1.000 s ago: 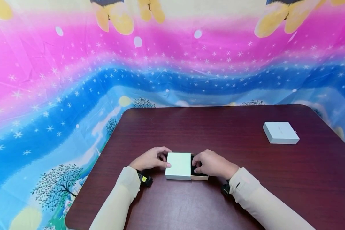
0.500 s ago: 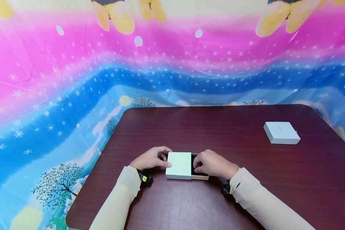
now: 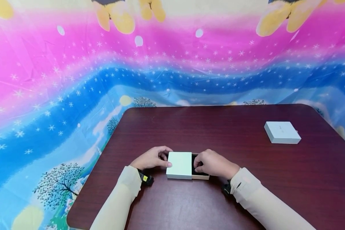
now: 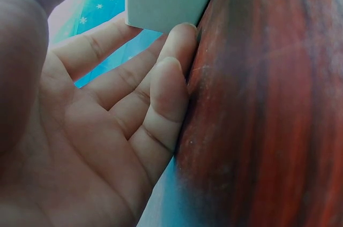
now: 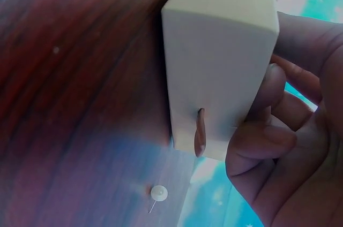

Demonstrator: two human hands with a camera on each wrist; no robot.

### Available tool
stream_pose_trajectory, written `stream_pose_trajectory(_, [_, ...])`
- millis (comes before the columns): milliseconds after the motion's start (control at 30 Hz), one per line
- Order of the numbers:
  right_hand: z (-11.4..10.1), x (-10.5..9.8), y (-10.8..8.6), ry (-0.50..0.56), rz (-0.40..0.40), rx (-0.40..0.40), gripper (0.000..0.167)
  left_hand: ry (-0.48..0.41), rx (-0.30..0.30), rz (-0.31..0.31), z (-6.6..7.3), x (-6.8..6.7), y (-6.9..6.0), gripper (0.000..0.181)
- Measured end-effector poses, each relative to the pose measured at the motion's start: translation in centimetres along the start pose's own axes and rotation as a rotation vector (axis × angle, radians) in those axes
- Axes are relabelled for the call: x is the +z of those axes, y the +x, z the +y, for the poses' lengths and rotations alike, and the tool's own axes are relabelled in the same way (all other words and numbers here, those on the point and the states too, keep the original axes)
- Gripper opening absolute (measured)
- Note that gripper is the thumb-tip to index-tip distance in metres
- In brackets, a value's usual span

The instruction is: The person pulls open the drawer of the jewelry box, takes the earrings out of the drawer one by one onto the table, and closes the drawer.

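The left hand (image 3: 152,159) grips the near end of the box, thumb on top of the cover (image 3: 179,164), other fingers around its end and far corner. The box lies flat on the counter (image 3: 166,204) between both hands' fingers, its drawer (image 3: 200,177) partly out toward the right ones. It looks like light, stiff card, smooth enough to slide and likely to dent if squeezed; the cover is probably best held by its edges, as the left fingers do, and the drawer by its rim or the tab (image 5: 200,136) on its end wall, lower than the right fingers. The right hand (image 3: 212,162) has its fingers curled over the black lining (image 3: 194,169); whether they pinch anything I cannot tell. Beyond them, well apart to the right, sits a spare box (image 3: 282,132). Against the earlier frame, hands, cover and drawer stand alike; everything appears slightly further right, probably a small head movement.
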State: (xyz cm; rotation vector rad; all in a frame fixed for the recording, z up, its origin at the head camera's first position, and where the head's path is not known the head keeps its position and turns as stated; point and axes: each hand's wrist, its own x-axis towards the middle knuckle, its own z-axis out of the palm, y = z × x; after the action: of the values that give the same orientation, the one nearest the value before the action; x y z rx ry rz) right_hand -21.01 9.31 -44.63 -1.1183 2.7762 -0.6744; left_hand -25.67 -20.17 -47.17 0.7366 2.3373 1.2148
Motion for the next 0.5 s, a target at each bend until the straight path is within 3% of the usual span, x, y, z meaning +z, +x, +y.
stream_pose_trajectory(500, [-0.15, -0.18, -0.11, 0.01, 0.008, 0.008, 0.017, -0.007, -0.011, 0.008, 0.1, 0.19, -0.02, 0.053])
